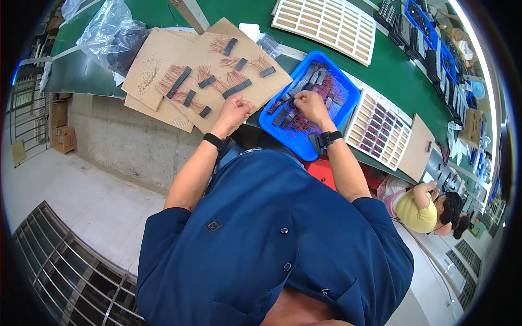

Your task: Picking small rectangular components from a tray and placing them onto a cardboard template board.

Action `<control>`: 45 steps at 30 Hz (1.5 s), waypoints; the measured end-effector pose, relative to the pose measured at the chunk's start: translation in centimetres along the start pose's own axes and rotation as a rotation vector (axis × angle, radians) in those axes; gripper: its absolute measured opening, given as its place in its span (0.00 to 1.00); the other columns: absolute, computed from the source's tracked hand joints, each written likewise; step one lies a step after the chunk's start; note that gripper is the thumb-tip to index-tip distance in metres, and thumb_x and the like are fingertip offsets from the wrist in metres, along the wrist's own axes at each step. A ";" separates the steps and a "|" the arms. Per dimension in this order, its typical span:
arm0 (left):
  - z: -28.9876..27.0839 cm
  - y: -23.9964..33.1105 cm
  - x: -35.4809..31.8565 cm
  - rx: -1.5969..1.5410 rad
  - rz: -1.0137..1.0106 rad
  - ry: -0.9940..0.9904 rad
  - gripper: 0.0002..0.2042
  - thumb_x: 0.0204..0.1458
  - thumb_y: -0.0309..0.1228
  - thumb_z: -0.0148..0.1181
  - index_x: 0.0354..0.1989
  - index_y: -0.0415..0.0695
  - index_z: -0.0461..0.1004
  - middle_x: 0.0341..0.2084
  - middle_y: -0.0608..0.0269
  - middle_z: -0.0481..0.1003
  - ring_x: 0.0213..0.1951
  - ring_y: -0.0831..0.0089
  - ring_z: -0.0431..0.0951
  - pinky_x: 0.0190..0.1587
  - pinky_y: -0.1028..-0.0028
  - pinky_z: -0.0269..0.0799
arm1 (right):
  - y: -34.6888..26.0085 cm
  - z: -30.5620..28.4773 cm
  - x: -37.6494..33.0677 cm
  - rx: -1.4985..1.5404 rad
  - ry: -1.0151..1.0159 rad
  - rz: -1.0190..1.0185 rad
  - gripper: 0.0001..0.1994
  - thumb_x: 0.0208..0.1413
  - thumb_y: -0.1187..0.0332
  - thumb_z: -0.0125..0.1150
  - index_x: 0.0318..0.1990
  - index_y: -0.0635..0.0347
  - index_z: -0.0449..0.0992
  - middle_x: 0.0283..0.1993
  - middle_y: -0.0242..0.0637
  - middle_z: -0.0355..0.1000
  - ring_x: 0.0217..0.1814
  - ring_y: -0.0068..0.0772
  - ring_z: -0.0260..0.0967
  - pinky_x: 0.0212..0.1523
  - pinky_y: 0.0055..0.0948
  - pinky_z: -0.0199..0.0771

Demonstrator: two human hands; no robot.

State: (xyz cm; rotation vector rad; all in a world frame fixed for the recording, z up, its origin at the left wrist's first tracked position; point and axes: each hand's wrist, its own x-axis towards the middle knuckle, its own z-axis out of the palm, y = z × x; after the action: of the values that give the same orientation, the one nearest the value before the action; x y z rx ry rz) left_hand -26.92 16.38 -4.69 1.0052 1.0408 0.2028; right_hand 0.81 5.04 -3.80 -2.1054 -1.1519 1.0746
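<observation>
My left hand (pixel 234 113) is at the near edge of a cardboard sheet (pixel 209 49), its fingers curled together; whatever they hold, if anything, is too small to see. Just beyond it lies a dark strip of small parts with thin reddish wires (pixel 237 88), and several similar wired strips, such as one long strip (pixel 179 81), are spread over the cardboard. Inside a blue plastic tray (pixel 352 100) is my right hand (pixel 313 107), fingers pinched above a heap of grey strips and red and purple wires (pixel 331 87). What sits between those fingertips is hidden.
Right of the tray stands a cream grid tray (pixel 401 146) partly filled with wired parts. Another grid tray (pixel 326 24) lies farther back on the green table (pixel 239 10). A clear plastic bag (pixel 111 38) rests at the left. A person in yellow (pixel 416 211) works at the right.
</observation>
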 end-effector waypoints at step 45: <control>8.2 -3.9 -1.9 0.856 0.821 0.431 0.16 0.46 0.24 0.67 0.42 0.40 0.71 0.41 0.54 0.74 0.45 0.53 0.72 0.48 0.61 0.70 | 1.0 4.3 -0.1 -0.394 -0.128 -0.650 0.13 0.49 0.62 0.67 0.43 0.51 0.82 0.38 0.39 0.74 0.50 0.41 0.68 0.51 0.39 0.66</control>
State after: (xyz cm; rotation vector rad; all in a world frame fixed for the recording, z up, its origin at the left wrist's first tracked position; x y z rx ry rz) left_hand -22.61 8.23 -5.51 2.2245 1.0552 0.7027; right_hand -2.30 4.72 -6.91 -1.7123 -2.0573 0.7135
